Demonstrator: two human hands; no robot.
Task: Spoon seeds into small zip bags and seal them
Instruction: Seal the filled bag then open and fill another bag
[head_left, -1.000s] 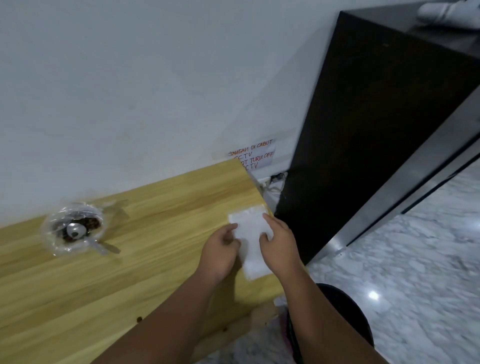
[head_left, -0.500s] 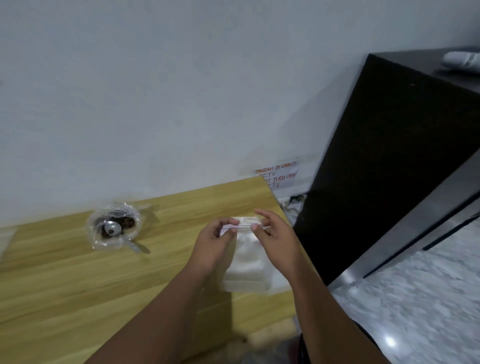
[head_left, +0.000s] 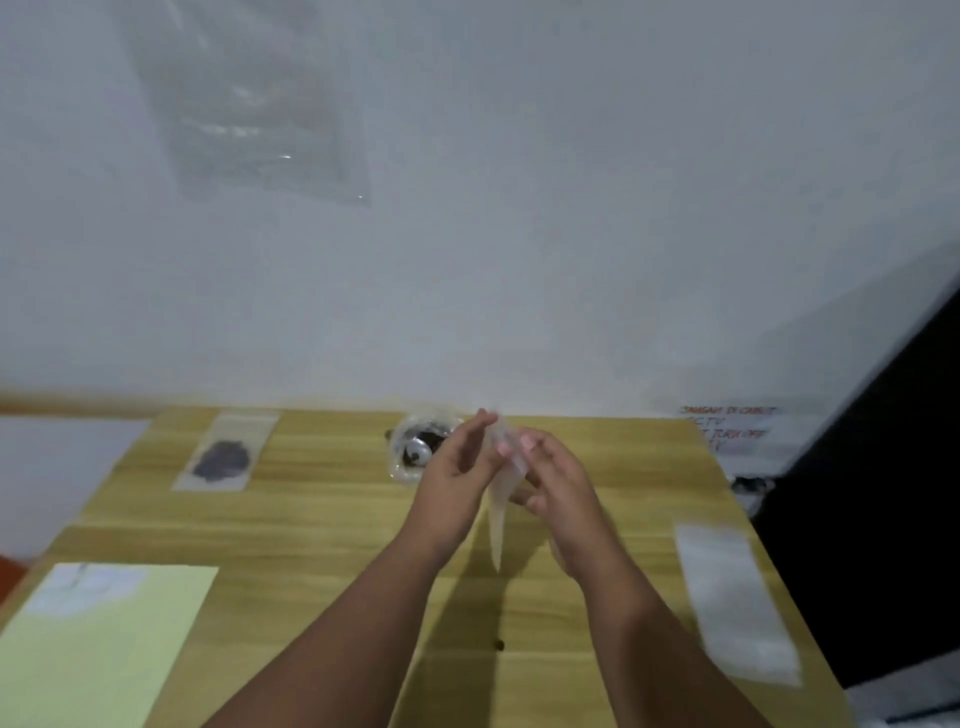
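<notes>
Above the middle of the wooden table (head_left: 322, 519), my left hand (head_left: 454, 467) and my right hand (head_left: 558, 478) pinch the top of a small clear zip bag (head_left: 497, 525) between them. The bag hangs edge-on and looks empty. Just behind my left hand stands a clear plastic container of dark seeds (head_left: 415, 449) with a metal spoon (head_left: 417, 451) in it. A zip bag filled with dark seeds (head_left: 223, 457) lies flat at the far left of the table. A stack of empty zip bags (head_left: 732, 597) lies near the right edge.
A pale yellow-green sheet (head_left: 104, 654) covers the table's near left corner. One loose seed (head_left: 500, 646) lies on the wood near me. A black cabinet (head_left: 883, 467) stands right of the table, and a white wall rises close behind it.
My head turned left, bringing the left of the table into view. Both hands lifted one bag off the stack at the right edge and carried it to the middle, in front of the seed container.
</notes>
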